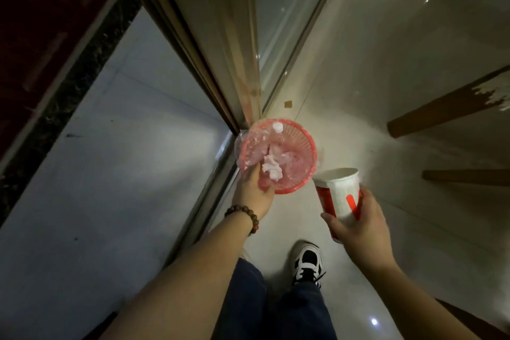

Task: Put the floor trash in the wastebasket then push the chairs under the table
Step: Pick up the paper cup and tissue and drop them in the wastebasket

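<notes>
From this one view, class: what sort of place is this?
Probably a home dining area: glossy floor tiles, wooden chair legs, a sliding glass door, and a small red wastebasket.

Wastebasket (299,146) sits on floor (358,77) against door frame (220,63), crumpled paper (271,165) and bottle (277,128) in it. Left hand (254,190) at its near rim; right hand (358,226) with cup (340,193) just right. Chair legs (441,110) further right.
</notes>
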A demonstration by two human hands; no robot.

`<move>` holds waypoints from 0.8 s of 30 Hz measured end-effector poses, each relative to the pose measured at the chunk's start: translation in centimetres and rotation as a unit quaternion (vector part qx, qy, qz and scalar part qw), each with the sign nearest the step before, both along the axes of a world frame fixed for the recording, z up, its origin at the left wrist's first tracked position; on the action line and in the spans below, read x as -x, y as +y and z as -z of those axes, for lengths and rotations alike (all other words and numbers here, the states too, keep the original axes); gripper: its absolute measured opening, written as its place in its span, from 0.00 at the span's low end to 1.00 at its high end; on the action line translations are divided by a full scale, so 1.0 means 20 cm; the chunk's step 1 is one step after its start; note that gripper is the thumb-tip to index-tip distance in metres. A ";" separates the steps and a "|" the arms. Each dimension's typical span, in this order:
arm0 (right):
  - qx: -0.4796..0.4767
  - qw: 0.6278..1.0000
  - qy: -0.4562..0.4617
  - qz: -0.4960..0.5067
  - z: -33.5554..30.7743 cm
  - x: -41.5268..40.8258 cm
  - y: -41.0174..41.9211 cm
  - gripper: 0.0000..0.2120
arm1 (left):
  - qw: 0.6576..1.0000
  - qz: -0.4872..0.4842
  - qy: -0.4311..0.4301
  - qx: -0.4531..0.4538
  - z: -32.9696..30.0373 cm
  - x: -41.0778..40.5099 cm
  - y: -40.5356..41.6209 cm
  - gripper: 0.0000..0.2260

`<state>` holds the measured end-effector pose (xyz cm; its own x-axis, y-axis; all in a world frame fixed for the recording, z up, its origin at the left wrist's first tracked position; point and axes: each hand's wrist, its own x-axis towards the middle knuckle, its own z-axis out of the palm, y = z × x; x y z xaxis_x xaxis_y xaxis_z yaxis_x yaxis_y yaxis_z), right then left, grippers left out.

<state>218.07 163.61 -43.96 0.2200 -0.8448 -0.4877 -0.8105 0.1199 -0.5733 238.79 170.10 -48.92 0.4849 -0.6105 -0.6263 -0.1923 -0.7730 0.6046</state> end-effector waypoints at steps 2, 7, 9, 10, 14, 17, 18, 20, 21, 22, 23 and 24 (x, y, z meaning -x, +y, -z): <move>-0.002 1.000 -0.007 -0.025 0.07 -0.06 -0.03 0.41 | 1.000 -0.013 -0.015 -0.013 -0.01 0.00 0.07 0.24; -0.012 0.995 -0.009 -0.097 0.31 -0.36 -0.14 0.39 | 0.999 -0.027 -0.024 -0.033 0.04 -0.03 0.24 0.26; -0.005 0.991 -0.002 -0.131 0.43 -0.48 -0.19 0.39 | 0.998 -0.011 -0.040 -0.047 0.06 -0.06 0.28 0.26; -0.008 0.990 -0.002 -0.144 0.48 -0.53 -0.20 0.40 | 0.997 -0.001 -0.052 -0.055 0.07 -0.07 0.29 0.26; -0.042 0.978 0.039 -0.200 0.67 -0.61 -0.22 0.49 | 0.995 0.011 -0.077 -0.059 0.11 -0.12 0.32 0.28; -0.032 0.974 0.060 -0.214 0.67 -0.57 -0.20 0.52 | 0.995 0.003 -0.076 -0.069 0.10 -0.14 0.31 0.29; -0.026 0.975 0.051 -0.215 0.65 -0.55 -0.19 0.52 | 0.995 0.000 -0.076 -0.071 0.08 -0.14 0.30 0.29; -0.008 0.975 0.034 -0.221 0.55 -0.51 -0.17 0.50 | 0.995 0.003 -0.078 -0.070 0.01 -0.14 0.28 0.29; 0.004 0.974 0.031 -0.223 0.49 -0.48 -0.16 0.48 | 0.994 0.007 -0.079 -0.068 -0.04 -0.13 0.26 0.29; 0.018 0.974 0.034 -0.224 0.42 -0.46 -0.16 0.46 | 0.994 0.010 -0.081 -0.067 -0.10 -0.12 0.24 0.29; 0.030 0.974 0.038 -0.223 0.35 -0.43 -0.16 0.44 | 0.994 0.016 -0.086 -0.063 -0.17 -0.11 0.22 0.29; 0.041 0.974 0.042 -0.221 0.26 -0.41 -0.16 0.42 | 0.994 0.022 -0.094 -0.057 -0.25 -0.10 0.20 0.29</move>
